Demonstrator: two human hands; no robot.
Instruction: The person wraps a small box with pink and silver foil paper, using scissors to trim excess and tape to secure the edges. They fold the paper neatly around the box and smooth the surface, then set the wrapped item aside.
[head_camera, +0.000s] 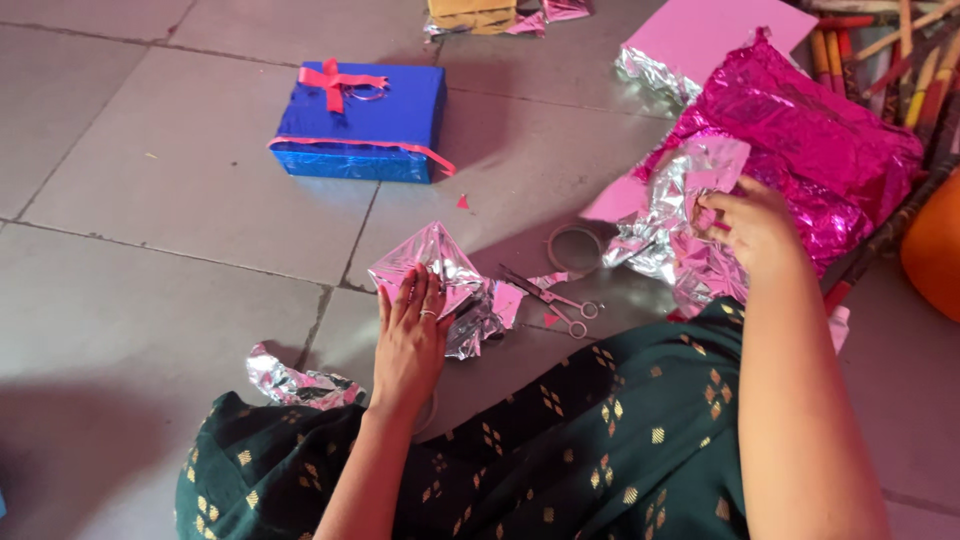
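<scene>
My left hand (410, 340) lies flat, fingers apart, on a crumpled scrap of silver-pink foil paper (440, 272) on the tiled floor. My right hand (752, 225) grips the edge of a large sheet of magenta foil paper (800, 130), where its silver underside (680, 215) is folded up. A pair of scissors (548, 298) lies on the floor between the two hands. Just beyond the scissors sits a clear tape roll (574, 246).
A blue foil-wrapped box with a red ribbon bow (362, 122) stands farther out on the floor. A pink card sheet (710, 30) lies at the back. Coloured sticks (905, 60) and an orange round object (935, 250) are at right. Another foil scrap (295, 382) lies by my green-clothed knee.
</scene>
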